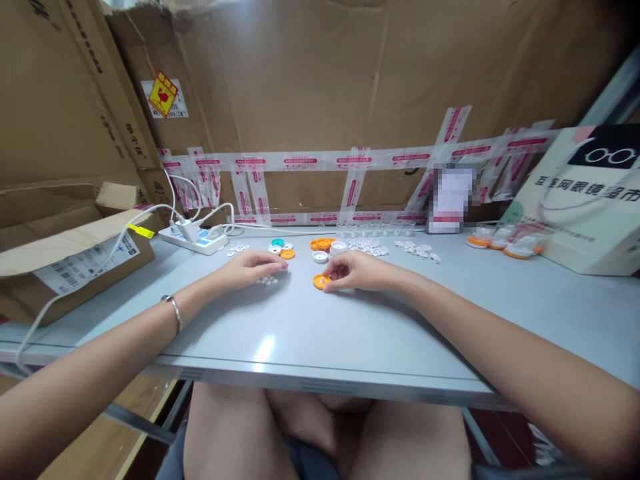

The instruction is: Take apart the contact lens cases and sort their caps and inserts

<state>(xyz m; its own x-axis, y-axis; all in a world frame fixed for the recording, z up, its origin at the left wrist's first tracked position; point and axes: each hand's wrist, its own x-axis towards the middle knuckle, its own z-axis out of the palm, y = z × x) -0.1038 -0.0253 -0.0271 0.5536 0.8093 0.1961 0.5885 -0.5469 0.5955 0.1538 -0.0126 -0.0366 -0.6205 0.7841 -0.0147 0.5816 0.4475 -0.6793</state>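
My right hand (356, 269) pinches the edge of a round orange plastic disc (319, 283) on the table, with thumb and fingers at its right side. A small pale part seems to sit in the disc's middle. My left hand (256, 265) hovers low with its fingers stretched out, just above several small white pieces (267, 281). Nothing shows in its fingers. Behind the hands lie a teal disc (277, 243), a smaller orange disc (287, 254), a white round cup-like part (320, 256) and stacked orange round parts (321, 245).
Piles of small white parts (367, 248) lie behind my right hand. A power strip (196, 239) with cables and an open cardboard box (85, 250) stand left. Right are a phone-like screen (451, 200), orange-and-white assemblies (520, 244) and a paper bag (590, 207). Cardboard walls the back.
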